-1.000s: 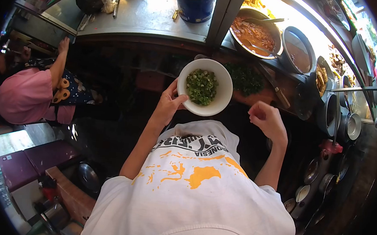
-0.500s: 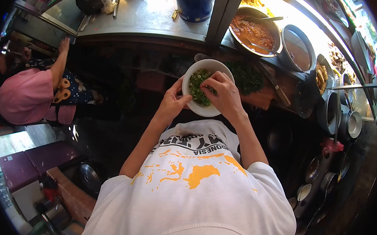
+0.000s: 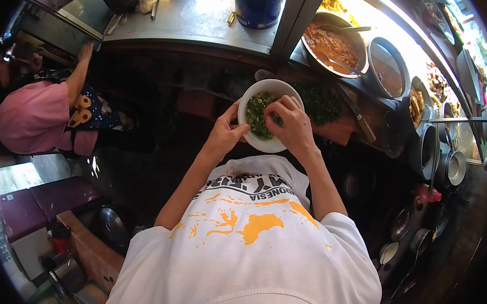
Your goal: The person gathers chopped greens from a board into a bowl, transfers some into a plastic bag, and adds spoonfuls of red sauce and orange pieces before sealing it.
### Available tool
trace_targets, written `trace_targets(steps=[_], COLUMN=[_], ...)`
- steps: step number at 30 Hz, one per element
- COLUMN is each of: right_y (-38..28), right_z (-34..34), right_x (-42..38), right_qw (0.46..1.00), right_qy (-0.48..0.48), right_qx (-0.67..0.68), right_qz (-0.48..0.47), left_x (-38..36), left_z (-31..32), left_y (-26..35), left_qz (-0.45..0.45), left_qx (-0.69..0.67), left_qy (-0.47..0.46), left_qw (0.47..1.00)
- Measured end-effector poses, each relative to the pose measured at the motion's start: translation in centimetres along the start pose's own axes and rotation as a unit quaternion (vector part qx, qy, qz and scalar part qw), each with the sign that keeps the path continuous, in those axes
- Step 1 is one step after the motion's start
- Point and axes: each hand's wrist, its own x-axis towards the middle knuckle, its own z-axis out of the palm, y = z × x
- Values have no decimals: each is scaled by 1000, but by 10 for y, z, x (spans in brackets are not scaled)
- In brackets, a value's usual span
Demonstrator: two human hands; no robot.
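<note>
My left hand [image 3: 224, 135] grips the left rim of a white bowl [image 3: 269, 146], thumb on the edge and the other fingers round the outside. Chopped green onions [image 3: 256, 109] lie inside the bowl. Over them is my right hand [image 3: 294, 126], its fingers pinched together and reaching down into the pieces. The fingertips are partly covered by the hand, but they appear closed on some of the green onions. Just beyond the bowl, on a wooden board, sits a heap of dark leafy greens [image 3: 316, 102], with a knife [image 3: 364, 126] to its right.
A pot of red stew [image 3: 332, 48] with spoons and a grey pot [image 3: 386, 69] stand at the upper right. The metal counter [image 3: 196, 21] carries a blue pot [image 3: 257, 9]. At left, another person [image 3: 37, 112] in pink rests a hand on the counter edge.
The camera view has shifted slightly. My right hand's fingers have moved a little within the bowl, which stays in my left hand.
</note>
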Motion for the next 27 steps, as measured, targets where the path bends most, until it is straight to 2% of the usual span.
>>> trace_targets(steps=[3,9,12,15,18,24,27], right_y=[-2,14,7,4,4,3,4], right_z=[-14,-12,-17,-21,-21,-23,-22], right_x=[-2,-12,-10,-10,-12,-14,-14], right_qw=[990,921,953,966,966,983,980], right_qy=[-4,-31,-16,-3,13,31,37], right_qx=[111,311,233,210,196,122,135], right_qz=[84,231,193,149,169,136,142], left_x=[1,3,4,3,4,3,3], left_z=[0,-1,-1,-1,0,1,2], left_y=[0,-3,-3,-2,-2,-1,-1], left_qz=[-7,-23,-31,-36,-41,-50,-53], left_qx=[-4,-14,-18,-26,-35,-43,-43], left_qy=[3,7,9,10,12,15,17], left_qw=[1000,1000,999,999,998,998,998])
